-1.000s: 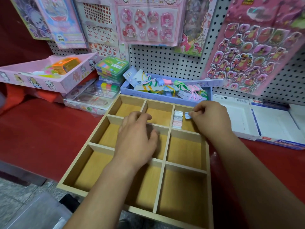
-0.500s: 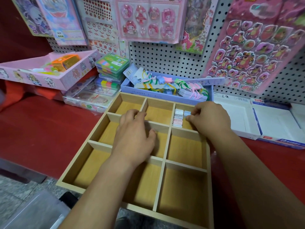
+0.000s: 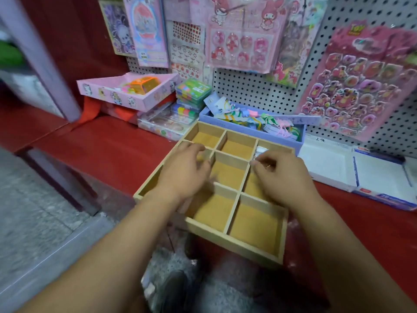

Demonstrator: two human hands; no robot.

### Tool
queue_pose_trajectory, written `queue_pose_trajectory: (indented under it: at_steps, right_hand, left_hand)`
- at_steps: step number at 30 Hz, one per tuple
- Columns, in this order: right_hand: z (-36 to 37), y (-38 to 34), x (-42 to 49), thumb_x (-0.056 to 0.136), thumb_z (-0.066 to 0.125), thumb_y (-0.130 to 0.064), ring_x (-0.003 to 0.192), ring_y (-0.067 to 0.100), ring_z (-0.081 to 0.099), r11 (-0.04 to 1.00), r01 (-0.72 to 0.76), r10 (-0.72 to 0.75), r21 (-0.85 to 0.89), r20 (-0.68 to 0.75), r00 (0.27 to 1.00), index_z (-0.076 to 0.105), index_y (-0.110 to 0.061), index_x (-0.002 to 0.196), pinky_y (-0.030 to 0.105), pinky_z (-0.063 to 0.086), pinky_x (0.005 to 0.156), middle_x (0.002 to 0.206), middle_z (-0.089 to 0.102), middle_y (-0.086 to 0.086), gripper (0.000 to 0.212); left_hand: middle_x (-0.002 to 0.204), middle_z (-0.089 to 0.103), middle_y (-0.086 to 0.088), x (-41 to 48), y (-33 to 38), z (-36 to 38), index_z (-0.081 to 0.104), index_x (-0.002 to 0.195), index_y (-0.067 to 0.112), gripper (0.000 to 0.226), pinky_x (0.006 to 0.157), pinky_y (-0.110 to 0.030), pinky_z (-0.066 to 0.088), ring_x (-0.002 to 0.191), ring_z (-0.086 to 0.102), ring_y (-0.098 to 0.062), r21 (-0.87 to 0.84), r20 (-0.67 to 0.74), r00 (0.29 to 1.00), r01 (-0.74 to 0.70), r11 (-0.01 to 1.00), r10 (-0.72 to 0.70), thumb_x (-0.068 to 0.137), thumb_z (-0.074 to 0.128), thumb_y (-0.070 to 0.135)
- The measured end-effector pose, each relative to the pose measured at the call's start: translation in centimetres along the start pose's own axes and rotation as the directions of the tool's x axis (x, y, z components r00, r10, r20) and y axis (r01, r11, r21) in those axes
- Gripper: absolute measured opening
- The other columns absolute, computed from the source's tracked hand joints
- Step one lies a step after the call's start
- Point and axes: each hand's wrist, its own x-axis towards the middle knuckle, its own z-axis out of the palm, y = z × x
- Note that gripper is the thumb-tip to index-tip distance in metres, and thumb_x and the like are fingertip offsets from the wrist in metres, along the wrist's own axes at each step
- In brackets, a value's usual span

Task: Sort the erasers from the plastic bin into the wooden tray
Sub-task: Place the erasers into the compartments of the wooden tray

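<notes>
On red counter [image 3: 101, 154] below pegboard [image 3: 248, 91], curled fingers [image 3: 264, 160] hover over wooden tray [image 3: 234, 245], grasp unclear

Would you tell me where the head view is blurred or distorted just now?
Head view: motion blur smears the left edge and floor; both the left hand and right hand are soft, so neither grip is readable; the erasers in the far right compartment of the wooden tray are a pale smudge; wide-angle distortion bends the pegboard.

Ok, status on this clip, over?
Left grip curled over wooden tray, contents hidden. Right grip at erasers in far-right compartment, hold unclear. Nothing in the way.
</notes>
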Motion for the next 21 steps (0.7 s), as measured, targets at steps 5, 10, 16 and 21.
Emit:
queue_pose_trajectory:
  at_steps: [5, 10, 16, 21]
  right_hand:
    - [2.6, -7.8, -5.4, 0.094, 0.065, -0.030, 0.084, 0.005, 0.060, 0.937, 0.327, -0.343, 0.123, 0.144, 0.928, 0.075, -0.025, 0.095, 0.028, 0.051, 0.081, 0.084, 0.066, -0.015, 0.011]
    - [7.9, -13.7, -9.2, 0.095, 0.060, -0.032, 0.086, 0.012, 0.059, 0.828, 0.534, -0.560, 0.170, 0.304, 0.771, 0.073, -0.025, 0.100, 0.035, 0.050, 0.078, 0.087, 0.065, -0.010, 0.015]
    - [19.5, -16.8, -9.9, 0.094, 0.063, -0.036, 0.085, 0.019, 0.061, 0.799, 0.585, -0.535, 0.137, 0.606, 0.589, 0.070, -0.021, 0.105, 0.037, 0.050, 0.076, 0.088, 0.060, -0.004, 0.019]
    - [32.5, -13.2, -12.7, 0.084, 0.046, -0.050, 0.106, 0.042, 0.060, 0.773, 0.634, -0.432, 0.011, 0.741, 0.514, 0.069, -0.008, 0.118, 0.047, 0.052, 0.093, 0.113, 0.064, 0.018, 0.058]
  left_hand:
    - [0.088, 0.062, 0.001, -6.3, -5.9, -7.9, 0.067, 0.094, 0.021, 0.007, 0.076, -0.034, 0.044, 0.087, 0.059, -0.021, 0.038, -0.207, 0.975, 0.089, 0.995, -0.080, 0.090, 0.062, 0.023]
    - [0.081, 0.068, 0.003, -14.7, -14.6, -10.9, 0.066, 0.087, 0.020, 0.009, 0.070, -0.033, 0.047, 0.077, 0.063, -0.019, -0.012, -0.237, 0.919, 0.322, 0.947, -0.316, 0.094, 0.059, 0.021]
    - [0.080, 0.070, 0.000, -24.2, -24.6, -7.1, 0.066, 0.087, 0.023, 0.019, 0.070, -0.034, 0.049, 0.076, 0.064, -0.023, -0.049, -0.008, 0.818, 0.574, 0.818, -0.575, 0.084, 0.053, 0.036]
    - [0.095, 0.066, -0.006, -31.5, -32.6, -0.4, 0.067, 0.107, 0.013, 0.024, 0.078, -0.035, 0.052, 0.085, 0.065, -0.025, -0.048, 0.148, 0.724, 0.686, 0.726, -0.674, 0.092, 0.059, 0.030]
